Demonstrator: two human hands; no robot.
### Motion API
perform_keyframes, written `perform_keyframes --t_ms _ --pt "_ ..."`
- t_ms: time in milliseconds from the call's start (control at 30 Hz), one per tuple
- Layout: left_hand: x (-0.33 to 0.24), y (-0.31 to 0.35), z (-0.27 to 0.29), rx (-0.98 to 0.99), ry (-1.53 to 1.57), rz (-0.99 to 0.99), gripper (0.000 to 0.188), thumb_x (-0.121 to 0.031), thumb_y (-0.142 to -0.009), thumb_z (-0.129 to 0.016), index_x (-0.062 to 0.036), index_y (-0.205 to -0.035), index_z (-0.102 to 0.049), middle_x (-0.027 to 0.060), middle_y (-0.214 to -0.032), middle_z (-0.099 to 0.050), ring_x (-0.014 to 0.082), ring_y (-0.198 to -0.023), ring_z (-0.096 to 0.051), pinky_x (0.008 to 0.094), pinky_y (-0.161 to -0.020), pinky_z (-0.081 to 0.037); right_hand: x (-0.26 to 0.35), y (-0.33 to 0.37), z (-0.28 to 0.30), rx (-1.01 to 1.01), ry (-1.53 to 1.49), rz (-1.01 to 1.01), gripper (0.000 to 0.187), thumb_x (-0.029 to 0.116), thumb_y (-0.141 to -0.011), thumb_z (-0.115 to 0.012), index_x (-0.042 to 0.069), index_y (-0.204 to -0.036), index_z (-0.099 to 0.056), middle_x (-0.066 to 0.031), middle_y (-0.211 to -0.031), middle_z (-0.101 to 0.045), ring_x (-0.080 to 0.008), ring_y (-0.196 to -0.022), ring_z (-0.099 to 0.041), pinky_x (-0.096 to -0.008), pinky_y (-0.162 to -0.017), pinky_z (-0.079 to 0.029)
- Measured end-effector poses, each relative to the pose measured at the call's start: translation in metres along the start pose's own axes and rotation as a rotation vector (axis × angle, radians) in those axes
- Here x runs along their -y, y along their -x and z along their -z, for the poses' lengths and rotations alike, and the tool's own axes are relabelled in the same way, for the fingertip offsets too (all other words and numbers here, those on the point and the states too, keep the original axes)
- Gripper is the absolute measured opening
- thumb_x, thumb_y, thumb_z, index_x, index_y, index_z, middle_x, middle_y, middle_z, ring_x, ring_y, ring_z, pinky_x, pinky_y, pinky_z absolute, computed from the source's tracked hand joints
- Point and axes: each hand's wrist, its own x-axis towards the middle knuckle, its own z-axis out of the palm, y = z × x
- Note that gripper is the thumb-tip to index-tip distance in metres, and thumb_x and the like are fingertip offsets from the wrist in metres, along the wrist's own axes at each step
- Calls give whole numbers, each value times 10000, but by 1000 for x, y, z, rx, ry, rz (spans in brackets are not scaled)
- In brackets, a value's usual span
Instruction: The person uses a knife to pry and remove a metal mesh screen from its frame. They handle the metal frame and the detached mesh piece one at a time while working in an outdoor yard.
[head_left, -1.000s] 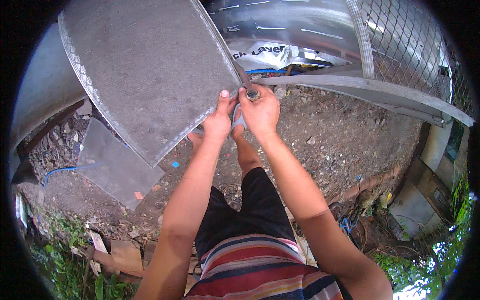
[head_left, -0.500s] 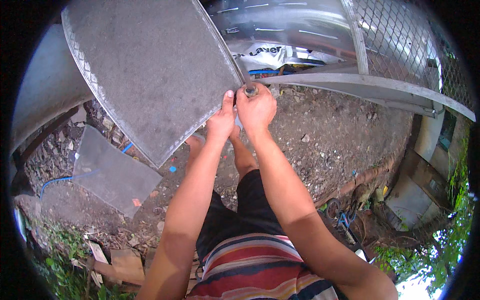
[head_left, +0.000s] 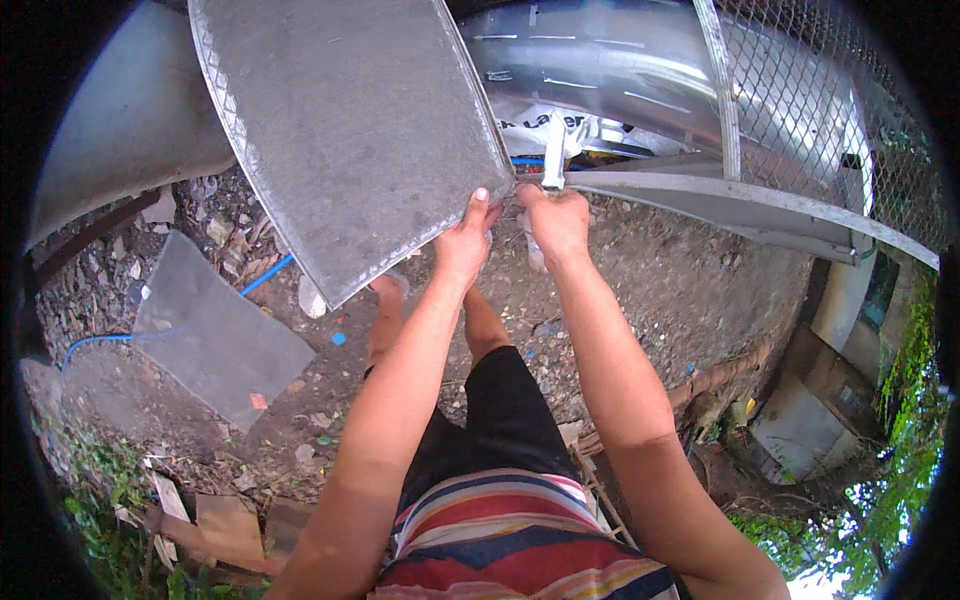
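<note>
A large grey flat panel (head_left: 360, 130) with pale, worn edge trim tilts in front of me. My left hand (head_left: 463, 245) grips its near right corner, thumb laid on top and fingers underneath. Just to the right of that corner, my right hand (head_left: 558, 225) is closed around a hand tool with a flat, shiny metal end (head_left: 555, 150). That end points away from me, past the fist. The tool's handle is hidden in my fingers, so its exact kind is unclear. The tool and the panel are apart.
A wire mesh frame (head_left: 728, 110) and a curved shiny metal sheet (head_left: 600, 60) stand at the far right. A loose grey sheet (head_left: 215, 330) lies on the stony ground at left, near a blue hose (head_left: 268, 275). A wood scrap (head_left: 228, 527) lies near left.
My right hand has moved right, away from the panel corner, and the tool has turned so its shiny flat end shows. Panel and left hand have shifted slightly right in view.
</note>
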Motion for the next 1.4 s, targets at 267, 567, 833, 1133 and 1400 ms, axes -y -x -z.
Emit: perform_keyframes --t_ms 267,567,833,1133,1400 --pt "1 1 -3 -38 -36 129 408 -216 -918 -650 28 -1221 -527 140 -1183 -589 232 -986 -620 347 -889 -524 4 -5 -16 -5 -217 -60 303 208 -799 -717 -53 -939 -652 -107 -883 -658 -187 -761 -622 -359 -658 -503" --pt "5 0 -30 -117 -251 -83 416 -203 -858 -727 55 -1148 -576 150 -1173 -608 234 -1050 -569 331 -930 -441 -23 -47 -31 -15 -628 -325 373 132 -792 -689 -115 -1054 -593 -169 -990 -639 -243 -813 -618 -390 -709 -501" --pt "21 -21 -3 -132 -189 -66 435 -174 -863 -718 47 -1194 -544 138 -1176 -610 220 -1030 -586 329 -891 -482 1 -15 -35 -71 -421 -180 319 117 -775 -698 -99 -996 -621 -150 -964 -640 -243 -811 -614 -387 -698 -488" --pt "16 -9 0 27 -3 39 384 -227 -912 -659 6 -1199 -555 121 -1147 -608 198 -966 -597 336 -862 -517 -3 -28 -22 10 -225 -143 375 193 -775 -731 -81 -1008 -624 -132 -945 -652 -214 -833 -600 -360 -748 -471" --pt "20 -3 34 -1 -305 -86 291 -276 -893 -690 0 -987 -686 20 -827 -680 127 -687 -570 288 -641 -471 14 -3 -20 3 -129 -67 251 180 -775 -723 -34 -877 -642 -92 -843 -649 -177 -754 -572 -330 -701 -443"
